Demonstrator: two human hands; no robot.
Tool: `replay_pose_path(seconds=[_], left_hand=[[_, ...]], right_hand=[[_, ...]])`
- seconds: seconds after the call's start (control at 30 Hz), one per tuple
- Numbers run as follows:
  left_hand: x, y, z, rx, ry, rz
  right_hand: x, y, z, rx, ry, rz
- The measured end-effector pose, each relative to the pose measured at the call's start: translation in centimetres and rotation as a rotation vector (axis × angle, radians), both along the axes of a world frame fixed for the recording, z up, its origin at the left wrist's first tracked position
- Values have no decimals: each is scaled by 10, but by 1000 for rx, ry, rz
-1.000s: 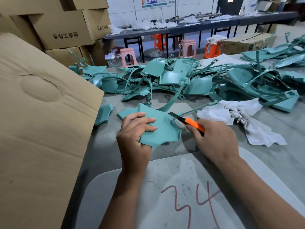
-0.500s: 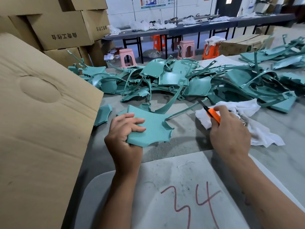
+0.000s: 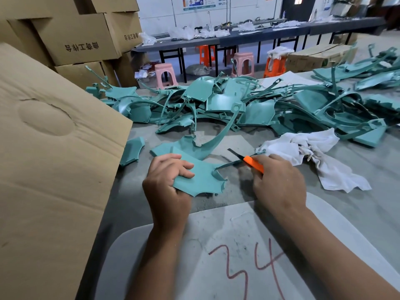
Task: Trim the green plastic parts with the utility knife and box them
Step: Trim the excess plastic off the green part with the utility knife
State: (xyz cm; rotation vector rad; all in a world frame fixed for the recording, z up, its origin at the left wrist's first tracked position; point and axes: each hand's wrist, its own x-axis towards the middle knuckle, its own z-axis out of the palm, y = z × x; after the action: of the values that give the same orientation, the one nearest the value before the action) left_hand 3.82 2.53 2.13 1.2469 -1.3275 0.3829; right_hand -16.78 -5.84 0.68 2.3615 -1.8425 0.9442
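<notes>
The left hand (image 3: 167,187) grips a flat green plastic part (image 3: 201,176) by its near edge, above the grey bench (image 3: 357,204). The right hand (image 3: 279,180) holds an orange utility knife (image 3: 249,160), its dark blade extended and pointing away, just beside the part's thin runner. A crumpled white cloth (image 3: 313,154) lies right of the knife, a heap of green plastic parts (image 3: 238,105) beyond, and a brown cardboard box flap (image 3: 47,159) at left.

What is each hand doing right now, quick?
Left hand: fingers grip a green plastic part.
Right hand: fingers curled round the orange utility knife, blade out.
</notes>
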Motion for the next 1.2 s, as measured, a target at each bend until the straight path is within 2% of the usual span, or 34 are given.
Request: replay_pose_path(seconds=[0.07, 0.17, 0.27, 0.37, 0.47, 0.53, 0.63, 0.9, 1.1, 1.2], left_hand=[[-2, -1, 0, 7, 8, -2], [0, -4, -2, 25, 115, 27], [8, -2, -4, 121, 286, 163], [19, -3, -4, 237, 455, 245], [28, -8, -2, 225, 891, 87], [34, -7, 1, 205, 1069, -40], [40, -5, 3, 211, 1126, -220], [23, -11, 2, 164, 1235, -97], [5, -19, 0, 195, 1386, -83], [5, -21, -2, 196, 1408, -77]], right_hand=[[-2, -1, 0, 51, 87, -14], [0, 4, 0, 88, 29, 219], [0, 3, 1, 60, -133, 316], [-6, -5, -2, -40, -376, 205], [-10, -9, -4, -65, -397, 146], [-9, -9, -5, -71, -379, 172], [-5, -5, -3, -90, -349, 235], [-3, -5, -6, -73, -325, 264], [5, 7, -3, -58, -293, 501], [4, 6, -2, -119, -311, 397]])
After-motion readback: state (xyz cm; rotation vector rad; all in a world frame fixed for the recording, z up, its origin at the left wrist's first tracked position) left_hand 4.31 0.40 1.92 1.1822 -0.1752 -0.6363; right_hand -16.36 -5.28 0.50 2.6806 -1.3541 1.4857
